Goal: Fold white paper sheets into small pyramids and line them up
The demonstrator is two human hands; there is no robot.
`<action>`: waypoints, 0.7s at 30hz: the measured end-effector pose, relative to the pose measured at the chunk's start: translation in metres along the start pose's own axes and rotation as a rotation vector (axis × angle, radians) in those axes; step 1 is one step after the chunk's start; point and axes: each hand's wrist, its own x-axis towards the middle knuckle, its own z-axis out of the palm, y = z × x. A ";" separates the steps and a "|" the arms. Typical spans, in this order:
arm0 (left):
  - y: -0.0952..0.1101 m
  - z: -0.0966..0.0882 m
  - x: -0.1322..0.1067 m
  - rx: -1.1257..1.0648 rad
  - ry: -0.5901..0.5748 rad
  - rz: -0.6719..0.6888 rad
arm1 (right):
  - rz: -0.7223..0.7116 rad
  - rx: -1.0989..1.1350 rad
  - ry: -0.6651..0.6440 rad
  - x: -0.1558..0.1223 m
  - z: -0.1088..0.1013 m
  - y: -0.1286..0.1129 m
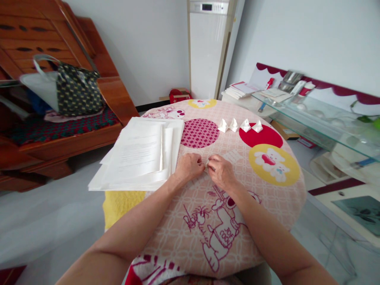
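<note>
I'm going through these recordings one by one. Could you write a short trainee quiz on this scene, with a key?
1. How many folded white pieces sit in a row on the tablecloth?
2. True or false: the paper stack lies on the person's right.
3. How are the left hand and right hand placed?
A) Far apart
B) Close together
C) Both on the folded white pieces

Key:
1. Four.
2. False; it lies on the left.
3. B; a small pale piece shows between their fingers.
</note>
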 end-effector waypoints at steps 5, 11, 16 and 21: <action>0.000 -0.007 -0.002 0.066 -0.020 -0.047 | 0.011 0.003 0.013 0.000 0.000 0.001; -0.003 -0.004 0.002 0.057 -0.032 -0.026 | 0.032 0.040 0.002 0.001 -0.001 0.000; -0.006 0.006 0.006 0.030 0.008 -0.036 | 0.066 0.101 0.000 0.003 -0.002 0.003; -0.008 0.007 0.002 -0.091 0.119 0.109 | 0.093 0.149 0.017 0.004 -0.005 0.008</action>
